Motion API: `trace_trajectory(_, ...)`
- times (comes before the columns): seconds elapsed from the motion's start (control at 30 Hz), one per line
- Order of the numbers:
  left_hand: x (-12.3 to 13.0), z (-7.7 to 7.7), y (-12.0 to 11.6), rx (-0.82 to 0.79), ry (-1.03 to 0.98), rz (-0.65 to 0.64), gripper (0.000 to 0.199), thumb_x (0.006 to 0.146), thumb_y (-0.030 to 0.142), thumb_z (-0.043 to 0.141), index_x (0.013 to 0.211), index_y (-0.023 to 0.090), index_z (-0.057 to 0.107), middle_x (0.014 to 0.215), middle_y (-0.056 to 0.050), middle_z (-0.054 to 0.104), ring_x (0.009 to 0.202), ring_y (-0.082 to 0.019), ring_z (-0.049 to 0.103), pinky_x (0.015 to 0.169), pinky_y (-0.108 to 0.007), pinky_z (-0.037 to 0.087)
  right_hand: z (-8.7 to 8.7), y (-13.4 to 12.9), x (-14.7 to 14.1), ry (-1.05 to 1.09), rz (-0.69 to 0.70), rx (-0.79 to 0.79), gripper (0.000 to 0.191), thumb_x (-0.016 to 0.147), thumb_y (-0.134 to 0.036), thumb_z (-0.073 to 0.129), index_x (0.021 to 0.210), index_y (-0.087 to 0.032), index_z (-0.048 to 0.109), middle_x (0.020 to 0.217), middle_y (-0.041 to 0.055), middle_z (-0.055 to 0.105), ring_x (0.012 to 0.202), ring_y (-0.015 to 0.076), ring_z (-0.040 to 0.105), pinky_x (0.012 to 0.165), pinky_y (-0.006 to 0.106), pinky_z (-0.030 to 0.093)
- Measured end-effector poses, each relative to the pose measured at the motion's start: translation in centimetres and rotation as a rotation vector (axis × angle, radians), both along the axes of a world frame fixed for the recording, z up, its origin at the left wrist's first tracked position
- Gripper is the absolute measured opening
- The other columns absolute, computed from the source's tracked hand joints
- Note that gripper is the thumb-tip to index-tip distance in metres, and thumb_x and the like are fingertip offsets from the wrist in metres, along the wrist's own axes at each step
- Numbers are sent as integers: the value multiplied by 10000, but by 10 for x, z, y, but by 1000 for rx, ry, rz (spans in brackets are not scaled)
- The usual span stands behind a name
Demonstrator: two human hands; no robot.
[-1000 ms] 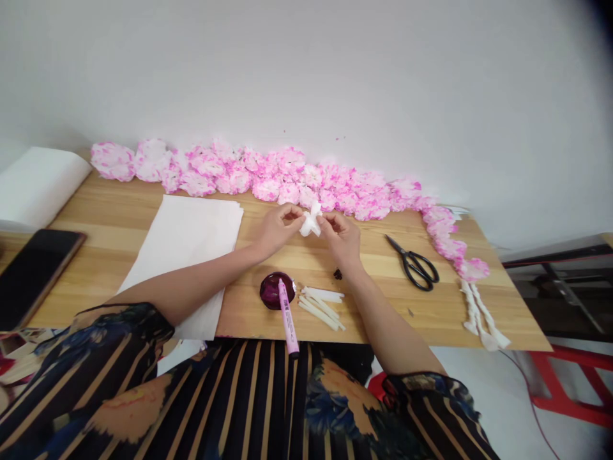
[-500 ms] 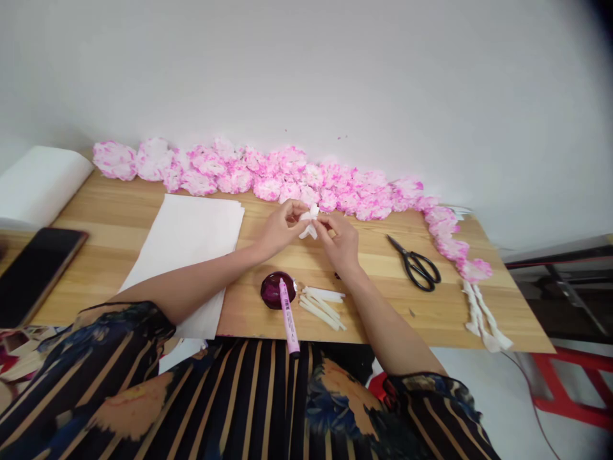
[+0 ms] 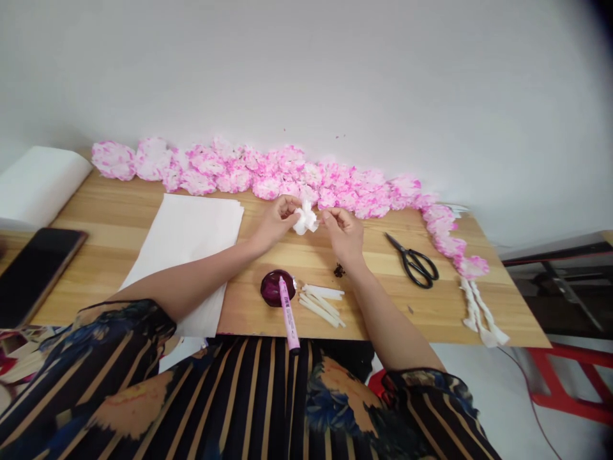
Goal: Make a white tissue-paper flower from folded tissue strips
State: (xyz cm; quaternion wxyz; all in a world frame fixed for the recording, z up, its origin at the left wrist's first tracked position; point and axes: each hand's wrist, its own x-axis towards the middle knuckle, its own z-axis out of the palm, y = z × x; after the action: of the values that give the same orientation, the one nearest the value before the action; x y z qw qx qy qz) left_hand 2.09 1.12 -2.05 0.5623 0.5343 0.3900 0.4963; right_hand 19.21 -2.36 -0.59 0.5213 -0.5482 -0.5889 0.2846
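Observation:
A small white paper flower is pinched in the fingers of my left hand, above the middle of the table. My right hand is at the flower's right side, thumb and forefinger pinched at its edge on a thin bit of paper petal. Behind both hands runs a long row of pink-and-white paper flowers. Below them a pink marker leans across a dark purple dish. Several white paper strips lie just right of the dish.
A stack of white paper sheets lies left of my hands. Black scissors rest on the right. A black phone and a thick white paper pile are far left. Twisted white paper pieces lie near the right edge.
My right hand has moved slightly right, away from my left. The white flower looks fuller, with more petals spread apart.

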Motion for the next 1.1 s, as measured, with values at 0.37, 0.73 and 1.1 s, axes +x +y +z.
trace_trajectory(0.37,-4,-10,6,33,44,-22,181,792,143,623,954,186,553,788,5,636,685,-121,605,661,-252,476,97,-34,29,-46,-320,613,152,929,-298,606,863,-210,711,696,-17,665,654,127,628,653,310,479)
trace_trajectory(0.73,-3,-4,3,118,30,25,221,762,150,627,965,199,554,764,14,609,697,-127,593,662,-246,463,135,-117,63,-53,-461,790,117,892,-338,665,853,-258,741,633,-17,615,541,126,560,603,366,452)
trace_trajectory(1.1,-5,3,0,109,-2,-35,252,775,157,614,1015,180,543,760,29,591,682,-109,583,656,-230,449,52,-37,12,-542,114,37,294,894,-464,614,1030,-225,716,1006,59,739,866,201,650,720,328,500)
